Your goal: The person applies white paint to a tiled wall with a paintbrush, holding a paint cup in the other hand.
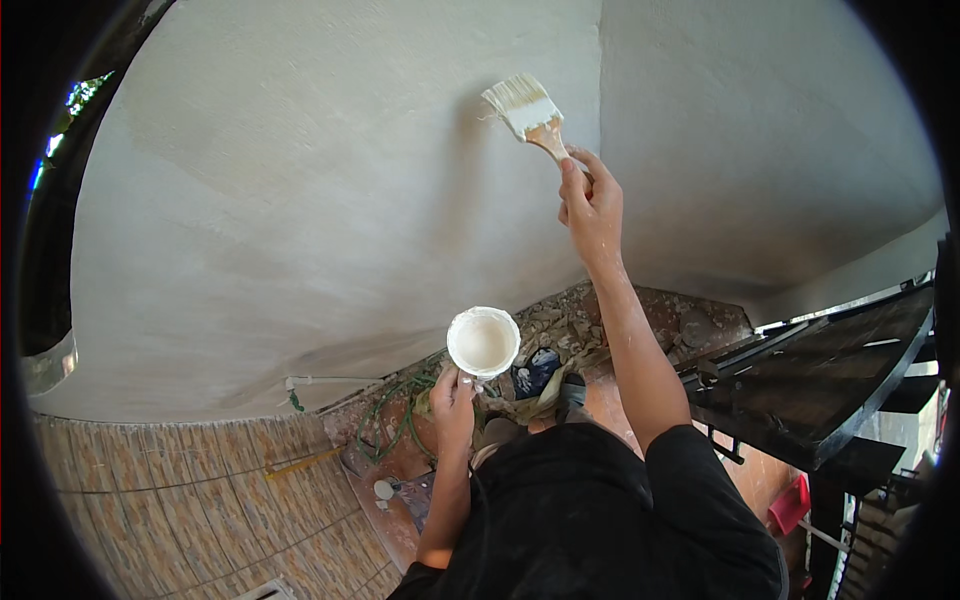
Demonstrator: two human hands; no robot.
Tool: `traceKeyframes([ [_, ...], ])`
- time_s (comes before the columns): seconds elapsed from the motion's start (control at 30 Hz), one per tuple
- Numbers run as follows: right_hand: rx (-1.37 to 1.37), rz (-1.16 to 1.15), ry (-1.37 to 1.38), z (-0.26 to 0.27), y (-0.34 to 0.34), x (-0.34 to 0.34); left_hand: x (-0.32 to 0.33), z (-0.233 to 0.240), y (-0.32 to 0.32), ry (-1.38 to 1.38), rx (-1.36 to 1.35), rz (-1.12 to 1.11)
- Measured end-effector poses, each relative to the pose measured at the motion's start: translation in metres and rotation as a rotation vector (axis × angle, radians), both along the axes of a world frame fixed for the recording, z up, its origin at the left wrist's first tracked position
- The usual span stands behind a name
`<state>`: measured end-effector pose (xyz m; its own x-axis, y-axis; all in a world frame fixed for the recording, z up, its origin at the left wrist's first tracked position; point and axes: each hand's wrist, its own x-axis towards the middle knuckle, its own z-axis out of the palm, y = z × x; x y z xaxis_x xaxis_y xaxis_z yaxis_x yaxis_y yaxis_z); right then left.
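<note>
A wide paintbrush with a wooden handle and pale bristles coated in white is raised in front of the wall. My right hand grips its handle, bristles pointing up and left. Lower down, near the picture's middle, my left hand holds a white cup by its lower side. Off-white liquid stands inside the cup, and its rim is crusted white. Behind both is a pale, unevenly coated wall that meets another wall at a corner right of the brush. Whether the bristles touch the wall I cannot tell.
Crumpled, stained sheeting and a green hose lie on the floor by the wall's foot. A short white pipe projects at lower left, above patterned tiles. Dark furniture or framework stands at right, near a red dustpan-like object.
</note>
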<state>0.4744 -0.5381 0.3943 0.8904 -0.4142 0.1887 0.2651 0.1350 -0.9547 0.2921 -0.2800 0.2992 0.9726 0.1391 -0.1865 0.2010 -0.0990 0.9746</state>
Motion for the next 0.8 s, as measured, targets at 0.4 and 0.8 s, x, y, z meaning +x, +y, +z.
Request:
traceKeyframes([
  [0.4, -0.226, -0.074, 0.516, -0.121, -0.002, 0.009, -0.003, -0.013, 0.006, -0.007, 0.046, -0.072],
  [0.8, 0.036, -0.020, 0.034, 0.029, 0.004, 0.046, 0.015, 0.014, -0.029, 0.003, -0.037, -0.025],
])
